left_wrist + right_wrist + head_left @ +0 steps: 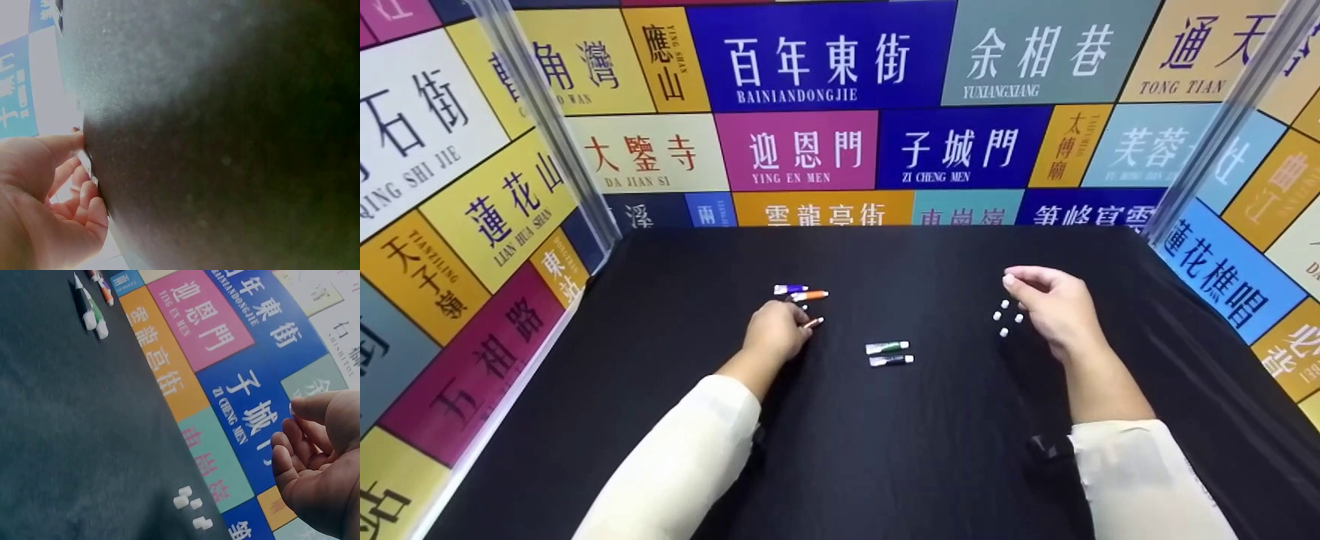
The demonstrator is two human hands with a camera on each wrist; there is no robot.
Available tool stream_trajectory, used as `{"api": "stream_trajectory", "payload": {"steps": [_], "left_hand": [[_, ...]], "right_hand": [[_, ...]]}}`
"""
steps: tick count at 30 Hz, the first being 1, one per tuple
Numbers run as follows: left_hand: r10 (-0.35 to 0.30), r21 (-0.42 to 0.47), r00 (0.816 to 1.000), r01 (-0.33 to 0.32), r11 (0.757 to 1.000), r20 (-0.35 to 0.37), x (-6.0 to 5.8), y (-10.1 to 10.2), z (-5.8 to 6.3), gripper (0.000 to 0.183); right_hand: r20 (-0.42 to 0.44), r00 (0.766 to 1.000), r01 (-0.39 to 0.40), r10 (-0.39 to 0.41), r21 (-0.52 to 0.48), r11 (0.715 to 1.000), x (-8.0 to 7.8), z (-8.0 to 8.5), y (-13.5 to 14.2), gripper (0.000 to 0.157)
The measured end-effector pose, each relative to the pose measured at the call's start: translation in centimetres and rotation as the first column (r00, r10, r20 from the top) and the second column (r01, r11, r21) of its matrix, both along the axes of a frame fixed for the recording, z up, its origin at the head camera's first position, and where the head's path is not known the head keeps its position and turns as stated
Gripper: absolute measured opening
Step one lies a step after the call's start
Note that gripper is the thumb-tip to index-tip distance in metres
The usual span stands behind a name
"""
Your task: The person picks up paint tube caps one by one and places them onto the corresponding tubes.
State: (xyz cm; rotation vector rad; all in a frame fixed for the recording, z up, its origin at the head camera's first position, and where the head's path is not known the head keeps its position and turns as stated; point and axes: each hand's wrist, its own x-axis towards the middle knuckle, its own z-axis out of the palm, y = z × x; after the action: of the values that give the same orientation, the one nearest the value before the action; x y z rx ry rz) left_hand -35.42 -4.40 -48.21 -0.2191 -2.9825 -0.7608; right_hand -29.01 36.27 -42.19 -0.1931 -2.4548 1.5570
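Observation:
On the black tabletop, my left hand (pixel 772 331) reaches down among small paint tubes and pinches a brown tube (pixel 813 323) with a white end. Just beyond it lie a purple tube (pixel 790 289) and an orange tube (pixel 811 295). A green tube (pixel 887 347) and a black tube (pixel 891 361) lie side by side between the hands. My right hand (pixel 1054 304) is raised at the right, thumb and fingertips together around a tiny white piece (pixel 291 409), mostly hidden. Below it several small white caps (pixel 1003 332) are scattered on the cloth.
Black cloth (pixel 840 435) covers the table. Panels with printed street names (pixel 817 56) stand along its back and both sides, with clear corner posts (pixel 551 112) between them.

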Motion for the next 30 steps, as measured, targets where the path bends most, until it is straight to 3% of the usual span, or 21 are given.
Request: {"api": "stream_trajectory", "payload": {"steps": [9, 16, 24, 30], "left_hand": [[0.023, 0.034, 1.0, -0.024, 0.999, 0.006, 0.0, 0.0, 0.0, 0.01], [0.012, 0.138, 0.999, -0.018, 0.99, 0.038, 0.0, 0.2, 0.5, 0.01], [-0.022, 0.28, 0.998, 0.039, 0.959, -0.062, 0.2, 0.6, 0.7, 0.01], [-0.04, 0.347, 0.987, 0.093, 0.933, -0.156, 0.3, 1.1, 1.0, 0.012]], "right_hand": [[-0.047, 0.998, -0.037, 0.038, 0.028, 0.999, 0.8, 1.3, -1.9, 0.042], [-0.066, 0.996, -0.062, 0.064, 0.044, 0.997, 1.5, 2.2, -3.1, 0.042], [-0.089, 0.99, -0.105, 0.11, 0.065, 0.992, 2.4, 3.2, -4.7, 0.043], [-0.13, 0.981, -0.132, 0.141, 0.076, 0.988, 2.8, 3.6, -5.8, 0.04]]}}
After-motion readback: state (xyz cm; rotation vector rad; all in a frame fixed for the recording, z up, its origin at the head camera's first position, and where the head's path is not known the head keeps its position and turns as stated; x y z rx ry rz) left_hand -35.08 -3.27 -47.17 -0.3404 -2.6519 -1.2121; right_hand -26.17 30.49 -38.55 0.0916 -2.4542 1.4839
